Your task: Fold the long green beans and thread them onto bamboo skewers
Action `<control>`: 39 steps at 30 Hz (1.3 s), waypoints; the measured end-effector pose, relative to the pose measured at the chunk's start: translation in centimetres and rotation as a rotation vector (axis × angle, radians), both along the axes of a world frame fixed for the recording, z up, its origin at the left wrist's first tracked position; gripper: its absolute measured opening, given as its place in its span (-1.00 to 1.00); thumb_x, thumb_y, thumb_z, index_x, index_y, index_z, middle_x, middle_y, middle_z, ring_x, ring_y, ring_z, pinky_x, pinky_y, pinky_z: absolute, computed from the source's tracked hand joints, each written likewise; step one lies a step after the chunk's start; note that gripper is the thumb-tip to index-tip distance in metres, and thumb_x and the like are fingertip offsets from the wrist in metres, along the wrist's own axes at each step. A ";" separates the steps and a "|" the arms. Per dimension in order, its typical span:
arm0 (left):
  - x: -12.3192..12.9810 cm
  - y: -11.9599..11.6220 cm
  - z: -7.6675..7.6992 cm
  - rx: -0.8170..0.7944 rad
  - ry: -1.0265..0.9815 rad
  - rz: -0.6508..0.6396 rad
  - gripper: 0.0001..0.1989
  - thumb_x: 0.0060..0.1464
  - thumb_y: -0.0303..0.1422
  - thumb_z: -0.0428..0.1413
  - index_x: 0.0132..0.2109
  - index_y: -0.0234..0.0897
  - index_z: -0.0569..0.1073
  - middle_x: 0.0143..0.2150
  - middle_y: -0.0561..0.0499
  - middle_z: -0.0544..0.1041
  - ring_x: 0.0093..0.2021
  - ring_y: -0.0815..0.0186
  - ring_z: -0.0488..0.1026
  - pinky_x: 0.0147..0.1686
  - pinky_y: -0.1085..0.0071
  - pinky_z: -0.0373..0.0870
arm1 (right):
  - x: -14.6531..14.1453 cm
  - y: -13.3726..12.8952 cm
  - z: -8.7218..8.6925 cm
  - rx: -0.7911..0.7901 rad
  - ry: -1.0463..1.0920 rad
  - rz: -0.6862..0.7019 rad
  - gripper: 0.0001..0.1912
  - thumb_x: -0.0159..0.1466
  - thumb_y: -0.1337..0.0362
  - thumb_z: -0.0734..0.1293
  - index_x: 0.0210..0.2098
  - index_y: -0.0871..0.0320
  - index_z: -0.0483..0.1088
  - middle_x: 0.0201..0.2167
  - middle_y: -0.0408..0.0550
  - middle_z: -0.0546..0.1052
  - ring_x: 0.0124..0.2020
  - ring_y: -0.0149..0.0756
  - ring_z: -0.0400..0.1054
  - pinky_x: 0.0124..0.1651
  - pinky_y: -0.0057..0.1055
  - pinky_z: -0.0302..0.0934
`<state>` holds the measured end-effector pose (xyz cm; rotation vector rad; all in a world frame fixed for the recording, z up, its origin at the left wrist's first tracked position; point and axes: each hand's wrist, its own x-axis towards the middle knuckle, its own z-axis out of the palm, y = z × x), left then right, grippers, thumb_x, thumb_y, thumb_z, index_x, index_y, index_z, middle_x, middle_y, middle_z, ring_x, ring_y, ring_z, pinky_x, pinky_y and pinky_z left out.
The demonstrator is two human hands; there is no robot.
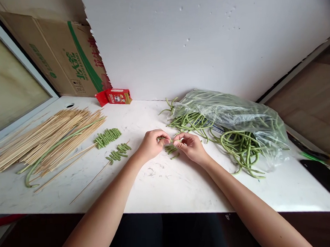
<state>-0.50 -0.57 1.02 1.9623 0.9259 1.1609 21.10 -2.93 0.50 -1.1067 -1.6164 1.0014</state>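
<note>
My left hand and my right hand meet at the middle of the white table, each pinching a thin green bean between thumb and fingers. Cut bean pieces lie under and between the hands. To the left, one skewer carries a tight row of bean pieces. Nearer to me, a second skewer has a looser, shorter row of pieces. Long green beans spill from a clear plastic bag right of my right hand.
A large pile of bamboo skewers covers the left of the table, with a long bean across it. A red box stands at the back, near a cardboard box. A black phone lies at the right edge.
</note>
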 end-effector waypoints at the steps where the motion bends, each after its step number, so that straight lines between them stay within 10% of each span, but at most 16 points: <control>1: 0.0 -0.1 0.0 0.004 0.004 -0.003 -0.81 0.14 -0.59 0.17 -0.27 -0.25 0.63 -0.27 0.01 0.67 -0.23 0.30 0.58 -0.26 0.44 0.42 | 0.0 0.0 0.1 0.022 -0.019 0.008 -0.64 0.26 -0.07 0.53 -0.23 0.10 0.57 -0.28 -0.02 0.61 -0.38 -0.26 0.40 -0.31 -0.31 0.26; 28: -0.5 1.5 -0.9 0.050 -0.025 0.214 -0.92 0.26 -0.35 0.27 -0.16 -0.25 0.64 -0.14 -0.07 0.70 -0.15 0.22 0.61 -0.17 0.36 0.49 | -0.3 0.9 -0.4 0.299 -0.410 0.045 -0.76 0.44 0.10 0.40 -0.07 0.04 0.69 -0.18 0.06 0.68 -0.07 -0.01 0.42 0.08 -0.06 0.28; 39: -0.2 0.7 -0.2 0.115 -0.002 0.077 -0.82 0.32 -0.43 0.18 -0.02 -0.24 0.66 -0.09 -0.11 0.60 -0.09 0.25 0.56 -0.09 0.36 0.52 | 0.0 0.5 0.3 0.143 -0.188 -0.132 -0.55 0.47 -0.13 0.29 -0.06 0.06 0.63 -0.07 0.06 0.69 -0.06 -0.07 0.48 -0.15 -0.22 0.27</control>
